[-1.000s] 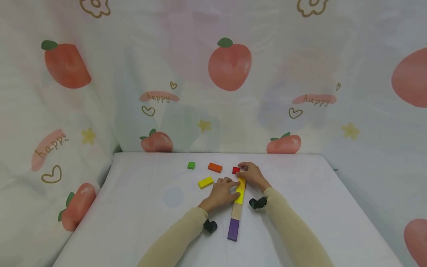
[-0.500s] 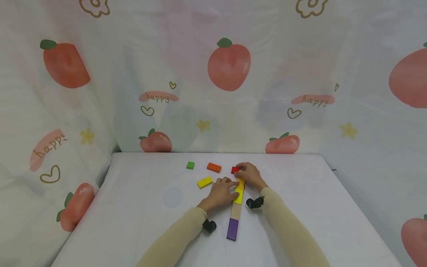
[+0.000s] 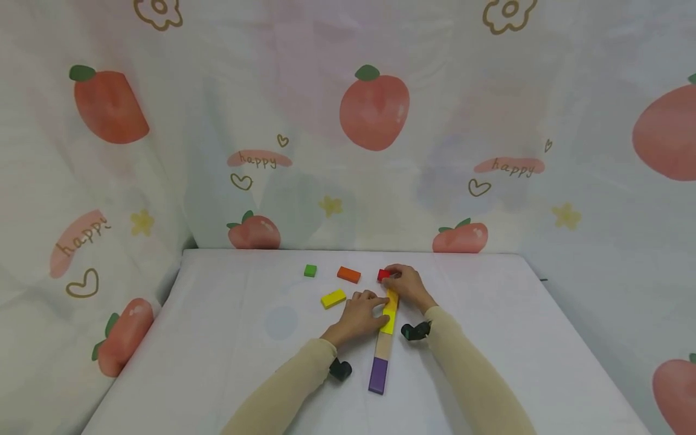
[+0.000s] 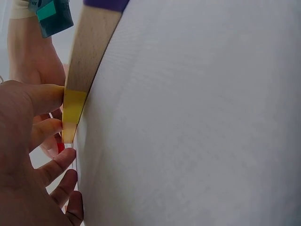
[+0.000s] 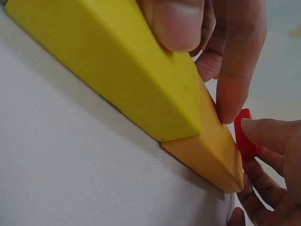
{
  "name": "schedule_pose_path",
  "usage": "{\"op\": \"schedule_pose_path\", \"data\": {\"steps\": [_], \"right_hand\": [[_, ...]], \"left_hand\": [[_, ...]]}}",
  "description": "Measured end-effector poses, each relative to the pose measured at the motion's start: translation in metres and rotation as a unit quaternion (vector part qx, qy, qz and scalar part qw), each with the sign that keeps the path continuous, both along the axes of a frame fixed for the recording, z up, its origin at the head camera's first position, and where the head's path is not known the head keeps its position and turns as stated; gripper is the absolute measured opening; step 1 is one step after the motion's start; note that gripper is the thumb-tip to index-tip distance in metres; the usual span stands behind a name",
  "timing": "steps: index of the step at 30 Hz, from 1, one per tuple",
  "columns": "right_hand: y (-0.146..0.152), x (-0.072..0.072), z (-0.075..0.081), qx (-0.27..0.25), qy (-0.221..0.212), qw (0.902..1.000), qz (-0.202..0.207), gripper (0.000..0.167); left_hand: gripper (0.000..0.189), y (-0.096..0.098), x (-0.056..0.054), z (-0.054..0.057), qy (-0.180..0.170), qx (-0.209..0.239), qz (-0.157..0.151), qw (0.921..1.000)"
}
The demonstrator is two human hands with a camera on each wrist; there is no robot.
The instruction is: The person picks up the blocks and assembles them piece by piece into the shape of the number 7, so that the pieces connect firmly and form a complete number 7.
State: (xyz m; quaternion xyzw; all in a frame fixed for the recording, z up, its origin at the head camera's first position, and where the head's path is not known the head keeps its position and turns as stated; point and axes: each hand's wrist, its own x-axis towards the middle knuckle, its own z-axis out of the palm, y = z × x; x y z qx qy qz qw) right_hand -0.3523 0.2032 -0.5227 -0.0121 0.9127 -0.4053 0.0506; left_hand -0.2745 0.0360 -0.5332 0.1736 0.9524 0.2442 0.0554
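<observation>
A row of wooden blocks runs away from the person: a purple block (image 3: 378, 376), a plain wood block (image 3: 383, 345), a yellow block (image 3: 388, 322) and a light orange block (image 5: 211, 150) at the far end. My left hand (image 3: 359, 315) rests on the row from the left, thumb on the yellow block and index fingertip on the light orange one; its other fingers spread beside them. Just past that end, my right hand (image 3: 410, 285) pinches a small red block (image 5: 246, 136) between thumb and fingers. The right palm hides part of the red block in the head view.
Left of the row lie a loose yellow block (image 3: 333, 298), an orange block (image 3: 349, 275) and a small green block (image 3: 310, 270). All are on a white-covered table (image 3: 228, 338). A fruit-printed curtain (image 3: 304, 109) stands behind and at the sides.
</observation>
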Motion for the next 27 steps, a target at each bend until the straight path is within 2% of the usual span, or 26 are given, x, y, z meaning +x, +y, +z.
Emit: {"op": "schedule_pose_path", "data": {"steps": [10, 21, 27], "right_hand": [[0.006, -0.002, 0.007, 0.006, -0.002, 1.0, 0.0, 0.045], [0.02, -0.006, 0.004, 0.011, 0.003, 0.9999, 0.01, 0.043], [0.021, -0.004, 0.004, 0.015, -0.009, 0.9998, 0.002, 0.043]], "left_hand": [[0.048, 0.0, -0.003, 0.0, -0.006, 0.0, 0.0, 1.0], [0.048, 0.0, -0.002, 0.002, -0.007, 0.002, 0.002, 1.0], [0.048, 0.0, -0.001, 0.002, -0.012, -0.001, 0.004, 0.9999]]}}
